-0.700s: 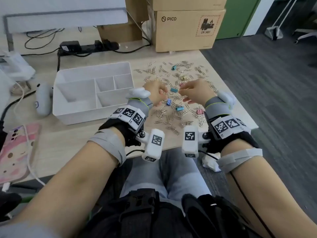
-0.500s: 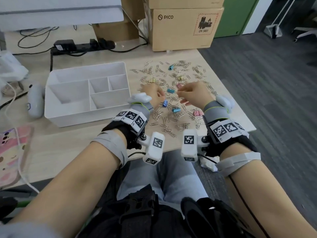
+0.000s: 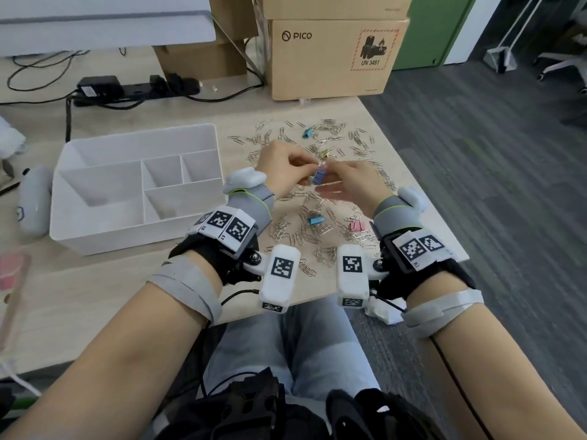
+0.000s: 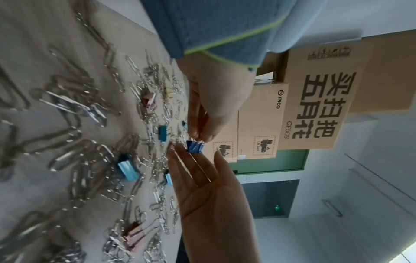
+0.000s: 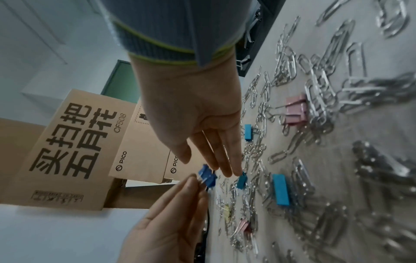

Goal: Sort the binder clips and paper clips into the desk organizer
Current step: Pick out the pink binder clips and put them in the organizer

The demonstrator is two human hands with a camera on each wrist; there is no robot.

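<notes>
Fingers (image 4: 198,113) of left hand (image 3: 279,168) pinch blue binder clip (image 3: 319,176) by its wire handles, above the table scatter. Right hand (image 3: 351,185) fingers straight, holding nothing. Risk: thin-wire hold slips and the clip drops among paper clips (image 3: 286,230), short of desk organizer (image 3: 133,238).

Paper clips (image 3: 287,231) littered the desk under my hands (binder clips (image 3: 316,220) among them). The desk organizer (image 3: 136,188) stood open-topped at left, cardboard boxes (image 3: 333,58) walling the far edge.
</notes>
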